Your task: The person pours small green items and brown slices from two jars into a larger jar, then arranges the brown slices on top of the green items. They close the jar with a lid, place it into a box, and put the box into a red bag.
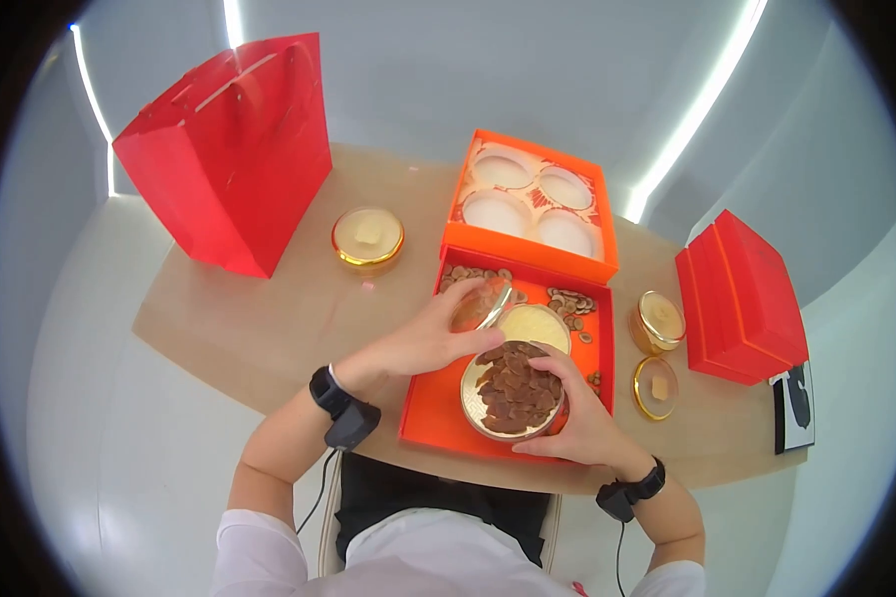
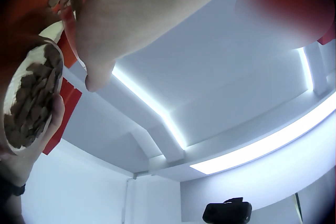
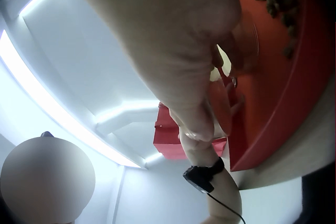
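My right hand (image 1: 577,413) grips a round clear jar holding dark brown dried slices (image 1: 518,388), its open top tilted toward the head view. In the left wrist view the same slices (image 2: 35,98) fill the jar. My left hand (image 1: 433,333) holds a clear empty-looking container or lid with a gold rim (image 1: 493,303), just above and left of the jar. Between and behind them is a round pale-yellow piece (image 1: 536,326) over the orange-red box tray (image 1: 433,408). Small round dried slices (image 1: 572,301) lie in the tray's far corners.
Behind the tray stands an orange box part with a white insert with round holes (image 1: 538,204). A red bag (image 1: 239,159) and a gold-rimmed jar (image 1: 368,239) are at left. At right are another jar (image 1: 657,320), a gold-rimmed lid (image 1: 655,388) and red boxes (image 1: 742,298).
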`<state>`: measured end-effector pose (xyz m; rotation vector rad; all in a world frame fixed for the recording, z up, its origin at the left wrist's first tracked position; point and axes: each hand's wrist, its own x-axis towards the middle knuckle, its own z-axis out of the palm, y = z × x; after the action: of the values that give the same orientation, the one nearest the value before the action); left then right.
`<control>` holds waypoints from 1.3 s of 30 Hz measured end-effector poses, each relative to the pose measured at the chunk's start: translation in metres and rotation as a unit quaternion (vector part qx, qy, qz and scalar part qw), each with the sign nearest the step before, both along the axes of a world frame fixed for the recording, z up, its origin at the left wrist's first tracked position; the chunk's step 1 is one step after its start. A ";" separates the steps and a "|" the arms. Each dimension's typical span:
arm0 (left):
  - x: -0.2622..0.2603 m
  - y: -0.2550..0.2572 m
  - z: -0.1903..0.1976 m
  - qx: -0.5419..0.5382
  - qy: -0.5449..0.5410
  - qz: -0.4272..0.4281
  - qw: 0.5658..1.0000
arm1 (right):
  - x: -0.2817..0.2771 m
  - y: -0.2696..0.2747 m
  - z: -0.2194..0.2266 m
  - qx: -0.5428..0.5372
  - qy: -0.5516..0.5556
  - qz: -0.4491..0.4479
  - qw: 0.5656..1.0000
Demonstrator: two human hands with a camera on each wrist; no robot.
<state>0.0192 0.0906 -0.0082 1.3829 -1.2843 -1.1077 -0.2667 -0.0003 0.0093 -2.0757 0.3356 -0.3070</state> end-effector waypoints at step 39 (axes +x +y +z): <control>0.022 0.013 0.004 0.000 0.178 0.009 0.984 | 0.053 0.042 0.029 -0.628 0.029 0.122 0.768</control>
<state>0.0410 0.1037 -0.0038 1.1311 -1.0099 -1.2742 -0.2139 0.0413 0.0387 -3.4209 -0.2210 -0.3458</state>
